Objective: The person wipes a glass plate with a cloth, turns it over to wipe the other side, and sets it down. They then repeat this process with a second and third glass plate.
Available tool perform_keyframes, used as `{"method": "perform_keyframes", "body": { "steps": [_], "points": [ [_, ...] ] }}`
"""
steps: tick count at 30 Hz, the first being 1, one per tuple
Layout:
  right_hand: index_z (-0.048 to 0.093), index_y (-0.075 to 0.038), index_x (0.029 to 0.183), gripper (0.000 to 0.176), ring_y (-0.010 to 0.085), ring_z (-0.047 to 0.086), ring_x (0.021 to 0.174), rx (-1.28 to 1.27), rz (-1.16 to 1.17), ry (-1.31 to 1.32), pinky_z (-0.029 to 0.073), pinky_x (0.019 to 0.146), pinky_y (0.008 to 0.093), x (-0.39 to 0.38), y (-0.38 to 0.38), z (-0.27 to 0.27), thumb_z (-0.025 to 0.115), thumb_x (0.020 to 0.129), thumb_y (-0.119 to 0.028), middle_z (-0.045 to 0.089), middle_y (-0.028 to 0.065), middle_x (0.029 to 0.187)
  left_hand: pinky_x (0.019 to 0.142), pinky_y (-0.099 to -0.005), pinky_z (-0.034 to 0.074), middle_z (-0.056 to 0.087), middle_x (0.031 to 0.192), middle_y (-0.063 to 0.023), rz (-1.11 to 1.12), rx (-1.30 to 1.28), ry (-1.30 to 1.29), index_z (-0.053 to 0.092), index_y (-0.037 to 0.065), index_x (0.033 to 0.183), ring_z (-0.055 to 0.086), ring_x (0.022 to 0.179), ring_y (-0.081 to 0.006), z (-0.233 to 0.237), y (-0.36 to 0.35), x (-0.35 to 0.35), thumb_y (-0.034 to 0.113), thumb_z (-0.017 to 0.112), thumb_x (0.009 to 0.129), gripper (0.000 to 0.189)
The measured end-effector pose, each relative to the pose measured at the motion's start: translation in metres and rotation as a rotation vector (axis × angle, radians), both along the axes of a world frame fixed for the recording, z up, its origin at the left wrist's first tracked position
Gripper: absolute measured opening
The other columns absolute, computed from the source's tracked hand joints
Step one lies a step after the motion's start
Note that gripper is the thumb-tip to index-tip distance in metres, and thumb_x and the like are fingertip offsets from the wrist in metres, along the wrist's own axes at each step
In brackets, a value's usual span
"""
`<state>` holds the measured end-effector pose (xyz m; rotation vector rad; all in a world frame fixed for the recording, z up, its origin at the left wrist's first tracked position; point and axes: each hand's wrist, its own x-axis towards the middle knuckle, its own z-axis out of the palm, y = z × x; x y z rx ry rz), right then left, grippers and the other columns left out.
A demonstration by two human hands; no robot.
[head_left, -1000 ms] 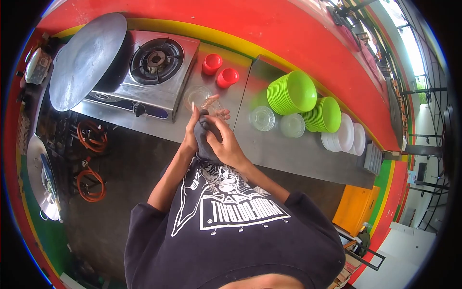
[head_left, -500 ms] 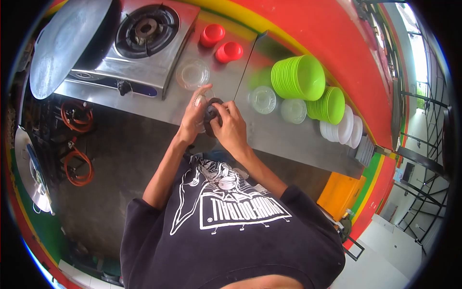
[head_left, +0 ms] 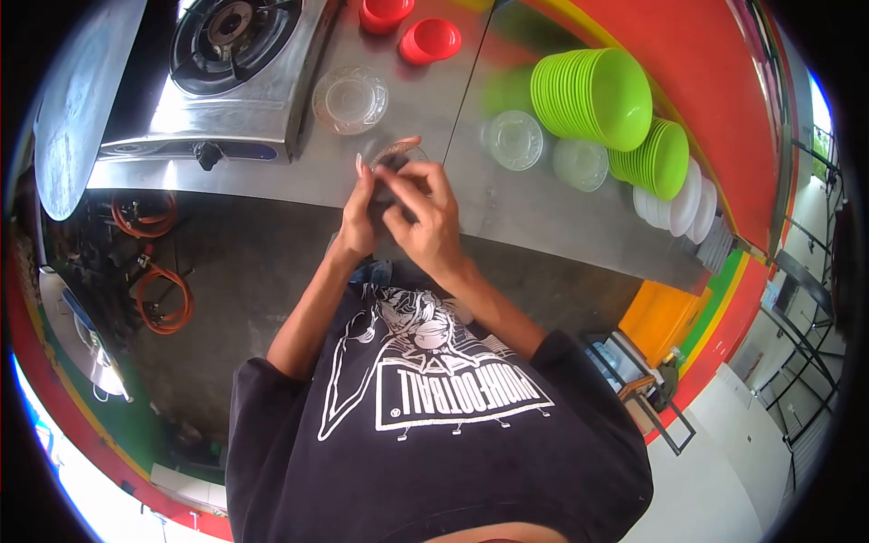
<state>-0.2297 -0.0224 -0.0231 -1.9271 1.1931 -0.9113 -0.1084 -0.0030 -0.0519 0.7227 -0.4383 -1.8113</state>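
Observation:
A small clear glass bowl (head_left: 413,156) is gripped in my left hand (head_left: 360,217), the fingers behind its rim and the thumb upright at its side. My right hand (head_left: 427,222) is closed, its fingertips pressing a dark, crumpled cloth (head_left: 392,166) into the bowl. The hands partly hide both the bowl and the cloth. Just beyond them, a clear glass dish (head_left: 350,100) rests on the steel counter (head_left: 507,213). Two more clear dishes stand to the right, one a patterned dish (head_left: 515,140) and the other a hazier dish (head_left: 580,165).
At upper left is a gas stove (head_left: 244,113) beside a large wok (head_left: 86,109). Two red bowls (head_left: 430,42) stand at the back. Stacks of green bowls (head_left: 620,100) and white bowls (head_left: 695,217) line the right. Orange hoses (head_left: 166,303) hang below the counter.
The view has tilted and shifted, so the counter items sit higher. The bowl has turned in my left hand, and my right fingers have moved within it.

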Motion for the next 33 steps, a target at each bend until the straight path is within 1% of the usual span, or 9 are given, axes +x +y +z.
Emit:
{"method": "perform_keyframes", "body": {
  "steps": [1, 4, 11, 14, 16, 22, 25, 28, 33],
  "points": [
    [0.072, -0.005, 0.116, 0.045, 0.0282, 0.061, 0.090, -0.001, -0.042, 0.024, 0.053, 0.077, 0.0391, -0.001, -0.004, -0.003, 0.067, 0.072, 0.001, 0.058, 0.0113, 0.102, 0.107, -0.0382, 0.043, 0.055, 0.134, -0.0137, 0.025, 0.018, -0.017, 0.030, 0.005, 0.154, 0.055, 0.123, -0.0229, 0.003, 0.002, -0.002, 0.069, 0.023, 0.102, 0.083],
    [0.072, -0.005, 0.116, 0.044, 0.0303, 0.060, 0.091, 0.018, -0.109, 0.111, 0.052, 0.077, 0.0414, -0.009, -0.014, -0.012, 0.068, 0.073, -0.001, 0.057, 0.0119, 0.101, 0.108, -0.0386, 0.042, 0.054, 0.134, -0.0129, 0.078, 0.031, -0.040, 0.030, 0.006, 0.154, 0.053, 0.125, -0.0227, 0.009, -0.005, -0.004, 0.067, 0.023, 0.103, 0.081],
    [0.070, -0.002, 0.115, 0.039, 0.0305, 0.063, 0.087, 0.157, -0.091, 0.292, 0.053, 0.075, 0.0405, -0.027, -0.007, -0.012, 0.067, 0.075, -0.004, 0.059, 0.0121, 0.099, 0.109, -0.0437, 0.040, 0.052, 0.135, -0.0182, 0.044, 0.016, -0.176, 0.026, 0.008, 0.155, 0.051, 0.127, -0.0295, -0.006, -0.013, -0.006, 0.076, 0.036, 0.095, 0.091],
    [0.069, -0.001, 0.115, 0.039, 0.0305, 0.063, 0.088, 0.264, -0.063, 0.247, 0.052, 0.076, 0.0403, -0.036, -0.002, -0.007, 0.067, 0.076, -0.005, 0.058, 0.0122, 0.097, 0.114, -0.0488, 0.035, 0.050, 0.140, -0.0258, 0.033, 0.058, -0.175, 0.022, 0.009, 0.158, 0.050, 0.131, -0.0354, -0.007, -0.018, -0.010, 0.081, 0.029, 0.092, 0.098],
    [0.069, -0.001, 0.115, 0.039, 0.0301, 0.063, 0.088, 0.331, -0.040, 0.174, 0.052, 0.077, 0.0399, -0.041, -0.002, -0.002, 0.068, 0.076, -0.007, 0.058, 0.0124, 0.096, 0.113, -0.0499, 0.037, 0.050, 0.140, -0.0270, 0.049, 0.100, -0.128, 0.022, 0.009, 0.157, 0.051, 0.131, -0.0369, -0.001, -0.025, -0.012, 0.083, 0.028, 0.091, 0.100],
    [0.069, -0.006, 0.119, 0.043, 0.0287, 0.058, 0.105, 0.265, 0.130, 0.101, 0.047, 0.091, 0.0437, -0.052, -0.004, 0.010, 0.074, 0.077, -0.015, 0.056, 0.0108, 0.108, 0.108, -0.0511, 0.045, 0.050, 0.139, -0.0313, 0.044, 0.136, -0.076, 0.023, 0.008, 0.157, 0.055, 0.126, -0.0402, 0.017, -0.043, -0.014, 0.085, 0.024, 0.090, 0.103],
    [0.069, -0.009, 0.121, 0.049, 0.0289, 0.057, 0.112, 0.071, 0.117, 0.147, 0.044, 0.092, 0.0444, -0.043, -0.008, 0.020, 0.078, 0.073, -0.012, 0.057, 0.0088, 0.122, 0.107, -0.0521, 0.047, 0.050, 0.137, -0.0334, 0.039, 0.131, -0.024, 0.024, 0.007, 0.156, 0.057, 0.124, -0.0425, 0.015, -0.050, -0.017, 0.081, 0.026, 0.092, 0.098],
    [0.070, -0.015, 0.119, 0.052, 0.0242, 0.057, 0.114, 0.057, 0.133, 0.160, 0.045, 0.093, 0.0438, -0.043, -0.007, 0.013, 0.082, 0.068, -0.014, 0.059, 0.0041, 0.122, 0.106, -0.0540, 0.047, 0.049, 0.137, -0.0351, -0.001, 0.118, 0.068, 0.024, 0.007, 0.156, 0.056, 0.124, -0.0454, 0.010, -0.054, -0.018, 0.074, 0.032, 0.093, 0.092],
    [0.070, -0.015, 0.113, 0.050, 0.0237, 0.062, 0.105, -0.040, 0.088, 0.087, 0.047, 0.088, 0.0409, -0.047, -0.005, 0.001, 0.084, 0.065, -0.012, 0.063, 0.0013, 0.115, 0.107, -0.0556, 0.046, 0.046, 0.139, -0.0353, 0.030, 0.146, 0.190, 0.025, 0.009, 0.155, 0.053, 0.127, -0.0472, 0.009, -0.055, -0.024, 0.068, 0.042, 0.091, 0.089]
  ]
}}
